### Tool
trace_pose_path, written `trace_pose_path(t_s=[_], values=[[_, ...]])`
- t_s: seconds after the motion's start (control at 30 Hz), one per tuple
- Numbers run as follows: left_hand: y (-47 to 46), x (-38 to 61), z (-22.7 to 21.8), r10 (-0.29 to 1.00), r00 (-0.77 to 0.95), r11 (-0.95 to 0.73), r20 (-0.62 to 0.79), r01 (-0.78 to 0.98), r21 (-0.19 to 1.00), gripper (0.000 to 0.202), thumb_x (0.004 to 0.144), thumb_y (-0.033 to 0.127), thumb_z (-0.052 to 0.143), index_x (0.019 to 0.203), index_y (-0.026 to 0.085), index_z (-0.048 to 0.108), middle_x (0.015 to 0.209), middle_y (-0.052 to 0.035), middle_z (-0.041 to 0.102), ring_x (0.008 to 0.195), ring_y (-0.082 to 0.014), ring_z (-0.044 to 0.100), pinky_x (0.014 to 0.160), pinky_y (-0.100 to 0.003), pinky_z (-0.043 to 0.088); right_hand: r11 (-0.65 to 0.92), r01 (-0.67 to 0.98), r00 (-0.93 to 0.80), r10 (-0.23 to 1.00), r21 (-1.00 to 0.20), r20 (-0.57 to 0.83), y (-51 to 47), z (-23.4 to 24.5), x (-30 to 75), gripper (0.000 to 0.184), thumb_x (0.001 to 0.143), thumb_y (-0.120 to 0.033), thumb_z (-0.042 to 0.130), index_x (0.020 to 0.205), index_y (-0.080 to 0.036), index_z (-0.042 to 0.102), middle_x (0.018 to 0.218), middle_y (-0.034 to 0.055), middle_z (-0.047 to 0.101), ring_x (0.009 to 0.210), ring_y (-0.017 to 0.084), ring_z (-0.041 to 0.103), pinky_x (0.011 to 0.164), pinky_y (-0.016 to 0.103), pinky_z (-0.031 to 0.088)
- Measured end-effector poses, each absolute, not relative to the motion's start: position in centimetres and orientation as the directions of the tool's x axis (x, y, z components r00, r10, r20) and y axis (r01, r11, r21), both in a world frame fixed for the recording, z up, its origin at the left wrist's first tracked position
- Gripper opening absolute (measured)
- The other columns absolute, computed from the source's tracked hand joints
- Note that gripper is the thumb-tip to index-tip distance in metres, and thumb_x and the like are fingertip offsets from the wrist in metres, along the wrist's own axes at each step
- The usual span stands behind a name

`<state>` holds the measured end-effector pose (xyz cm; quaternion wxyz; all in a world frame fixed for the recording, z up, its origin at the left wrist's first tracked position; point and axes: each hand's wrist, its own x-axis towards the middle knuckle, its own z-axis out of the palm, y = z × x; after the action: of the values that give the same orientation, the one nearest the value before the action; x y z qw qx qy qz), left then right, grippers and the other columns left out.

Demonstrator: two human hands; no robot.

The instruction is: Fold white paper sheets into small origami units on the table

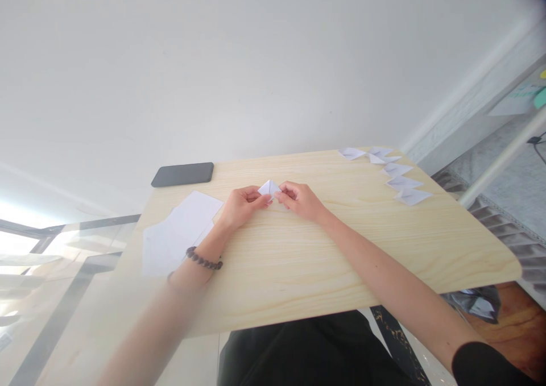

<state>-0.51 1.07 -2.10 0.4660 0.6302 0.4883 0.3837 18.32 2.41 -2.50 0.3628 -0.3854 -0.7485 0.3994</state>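
Both my hands meet near the far middle of a light wooden table (298,261). Between them is a small folded piece of white paper (269,189), triangular in outline. My left hand (243,204) pinches its left side with curled fingers; a dark bead bracelet (203,260) sits on that wrist. My right hand (300,199) pinches the paper's right side, fingers closed.
A stack of flat white paper sheets (179,232) lies left of my left arm. A dark phone (183,174) lies face down at the table's far left edge. Several folded white paper pieces (401,175) line the far right corner. A white wall stands behind the table.
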Motion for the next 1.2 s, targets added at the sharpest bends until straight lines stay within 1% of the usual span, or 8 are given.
trace_pose_path(t_s=[0.2, 0.37, 0.57, 0.67, 0.8, 0.87, 0.97, 1.2], values=[[1.4, -0.7, -2.4, 0.955, 0.295, -0.091, 0.012, 0.255, 0.963, 0.032, 0.071, 0.042, 0.063, 0.088, 0.015, 0.063, 0.081, -0.0051, 0.068, 0.079, -0.0191, 0.063, 0.072, -0.029, 0.047, 0.488, 0.357, -0.458, 0.834, -0.796, 0.306, 2.2, -2.3, 18.2, 0.023, 0.081, -0.035, 0.048, 0.071, -0.015, 0.054, 0.059, -0.0034, 0.047, 0.051, 0.006, 0.039, 0.049, 0.020, 0.031], [1.4, -0.7, -2.2, 0.955, 0.296, -0.095, 0.015, 0.257, 0.962, 0.033, 0.071, 0.043, 0.063, 0.088, 0.014, 0.063, 0.081, -0.0055, 0.068, 0.079, -0.0189, 0.062, 0.075, -0.031, 0.047, 0.502, 0.389, -0.456, 0.834, -0.772, 0.312, 2.2, -2.2, 18.1, 0.024, 0.082, -0.035, 0.045, 0.072, -0.015, 0.054, 0.058, -0.0039, 0.045, 0.050, 0.006, 0.036, 0.048, 0.020, 0.028], [1.2, -0.2, -1.9, 0.968, 0.200, -0.182, 0.151, 0.147, 0.972, 0.032, 0.075, 0.044, 0.058, 0.088, 0.015, 0.062, 0.087, -0.0059, 0.065, 0.078, -0.0162, 0.060, 0.071, -0.029, 0.050, 0.509, 0.407, -0.492, 0.822, -0.759, 0.288, 2.2, -2.1, 18.2, 0.020, 0.080, -0.032, 0.047, 0.071, -0.016, 0.054, 0.057, -0.0037, 0.044, 0.050, 0.007, 0.036, 0.049, 0.021, 0.029], [1.2, -0.3, -1.8, 0.976, 0.160, -0.177, 0.148, 0.187, 0.966, 0.032, 0.073, 0.044, 0.061, 0.084, 0.014, 0.064, 0.088, -0.0068, 0.065, 0.078, -0.0167, 0.059, 0.065, -0.027, 0.050, 0.519, 0.410, -0.478, 0.823, -0.751, 0.307, 2.1, -2.2, 18.2, 0.017, 0.079, -0.031, 0.049, 0.075, -0.016, 0.055, 0.060, -0.0030, 0.047, 0.052, 0.008, 0.039, 0.051, 0.021, 0.032], [1.0, -0.2, -1.9, 0.971, 0.183, -0.196, 0.154, 0.239, 0.951, 0.033, 0.072, 0.044, 0.061, 0.084, 0.014, 0.066, 0.088, -0.0076, 0.066, 0.074, -0.0164, 0.058, 0.060, -0.025, 0.049, 0.555, 0.370, -0.457, 0.807, -0.745, 0.375, 2.0, -2.2, 18.1, 0.017, 0.079, -0.030, 0.050, 0.087, -0.017, 0.057, 0.075, 0.0008, 0.057, 0.058, 0.009, 0.047, 0.056, 0.022, 0.038], [0.8, 0.0, -1.8, 0.966, 0.199, -0.212, 0.162, 0.259, 0.942, 0.032, 0.073, 0.044, 0.060, 0.084, 0.014, 0.066, 0.087, -0.0072, 0.066, 0.072, -0.0155, 0.058, 0.059, -0.025, 0.048, 0.586, 0.362, -0.448, 0.791, -0.725, 0.416, 2.1, -2.2, 18.2, 0.016, 0.080, -0.029, 0.049, 0.085, -0.017, 0.058, 0.079, 0.0019, 0.059, 0.060, 0.009, 0.048, 0.057, 0.022, 0.039], [0.4, 0.2, -1.7, 0.960, 0.208, -0.244, 0.186, 0.307, 0.920, 0.029, 0.075, 0.042, 0.058, 0.084, 0.015, 0.065, 0.086, -0.0058, 0.066, 0.073, -0.0151, 0.058, 0.062, -0.025, 0.047, 0.622, 0.373, -0.437, 0.772, -0.689, 0.461, 2.1, -2.3, 18.2, 0.014, 0.081, -0.027, 0.048, 0.082, -0.017, 0.058, 0.077, 0.0016, 0.059, 0.059, 0.009, 0.048, 0.057, 0.021, 0.038], [-0.1, 0.6, -1.3, 0.948, 0.189, -0.314, 0.257, 0.409, 0.857, 0.021, 0.076, 0.036, 0.055, 0.082, 0.017, 0.063, 0.083, -0.0043, 0.064, 0.077, -0.0154, 0.058, 0.060, -0.023, 0.048, 0.639, 0.467, -0.404, 0.769, -0.612, 0.495, 1.8, -2.3, 17.7, 0.012, 0.079, -0.024, 0.048, 0.075, -0.019, 0.058, 0.074, 0.0007, 0.060, 0.057, 0.009, 0.049, 0.058, 0.023, 0.039]])
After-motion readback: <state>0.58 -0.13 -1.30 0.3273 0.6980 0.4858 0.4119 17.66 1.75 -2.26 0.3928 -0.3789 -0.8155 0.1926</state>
